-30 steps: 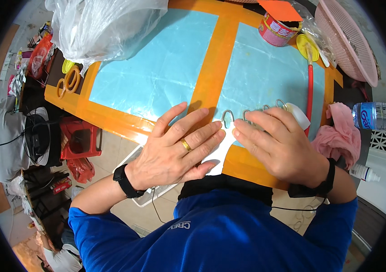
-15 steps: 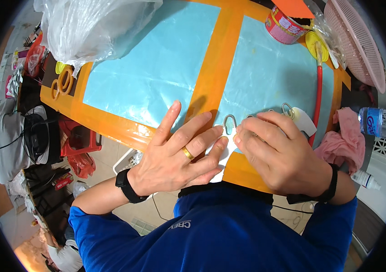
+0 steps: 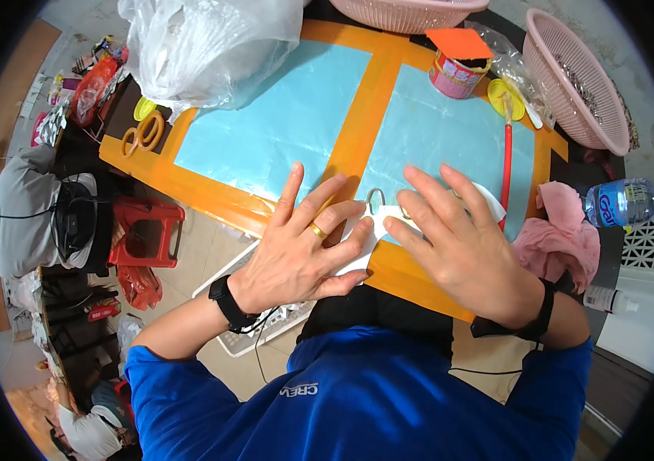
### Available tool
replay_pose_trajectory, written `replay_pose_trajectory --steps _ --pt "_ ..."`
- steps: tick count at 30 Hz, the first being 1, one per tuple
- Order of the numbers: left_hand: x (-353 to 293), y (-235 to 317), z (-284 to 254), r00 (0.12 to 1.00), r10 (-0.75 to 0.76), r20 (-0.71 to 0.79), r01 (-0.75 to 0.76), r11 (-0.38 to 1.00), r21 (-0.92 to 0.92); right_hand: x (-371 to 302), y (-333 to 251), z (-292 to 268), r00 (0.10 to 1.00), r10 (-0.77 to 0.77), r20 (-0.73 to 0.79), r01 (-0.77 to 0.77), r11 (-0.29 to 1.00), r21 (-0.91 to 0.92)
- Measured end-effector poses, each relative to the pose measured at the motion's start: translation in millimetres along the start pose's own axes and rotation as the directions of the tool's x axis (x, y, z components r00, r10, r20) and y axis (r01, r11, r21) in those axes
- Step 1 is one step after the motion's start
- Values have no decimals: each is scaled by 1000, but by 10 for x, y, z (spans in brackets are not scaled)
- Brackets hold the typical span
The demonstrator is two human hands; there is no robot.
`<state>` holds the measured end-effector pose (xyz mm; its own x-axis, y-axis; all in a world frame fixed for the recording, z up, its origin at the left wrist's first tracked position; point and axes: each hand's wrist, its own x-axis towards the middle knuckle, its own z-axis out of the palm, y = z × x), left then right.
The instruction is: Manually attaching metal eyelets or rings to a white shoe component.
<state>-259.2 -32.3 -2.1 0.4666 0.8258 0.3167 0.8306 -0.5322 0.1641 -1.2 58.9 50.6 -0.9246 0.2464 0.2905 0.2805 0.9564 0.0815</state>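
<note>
The bare left hand [image 3: 296, 250] and right hand [image 3: 466, 257], grips unclenched, are touching a flat white sheet [image 3: 367, 250], which uneven pressure could skew at the blue, orange-taped table's near edge.

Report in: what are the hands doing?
Left hand laid over flat white piece. Right hand spread open at the piece's edge. Bent silver metal wire at its far end.

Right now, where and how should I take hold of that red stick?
Probably pinch the red stick midway, coming from the person's right: its slim middle is bare, its far tip lies over the yellow lid, and the right hand is on its left.
</note>
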Motion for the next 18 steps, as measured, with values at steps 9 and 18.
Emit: replay_pose_trajectory --steps 9,18 --pt "-14 -31 21 999 38 -14 -38 999 3 -35 58 -22 994 -52 -93 72 971 228" --pt "-104 -80 -8 1000 28 -12 -28 1000 8 26 0 98 997 -62 -40 69 980 184"
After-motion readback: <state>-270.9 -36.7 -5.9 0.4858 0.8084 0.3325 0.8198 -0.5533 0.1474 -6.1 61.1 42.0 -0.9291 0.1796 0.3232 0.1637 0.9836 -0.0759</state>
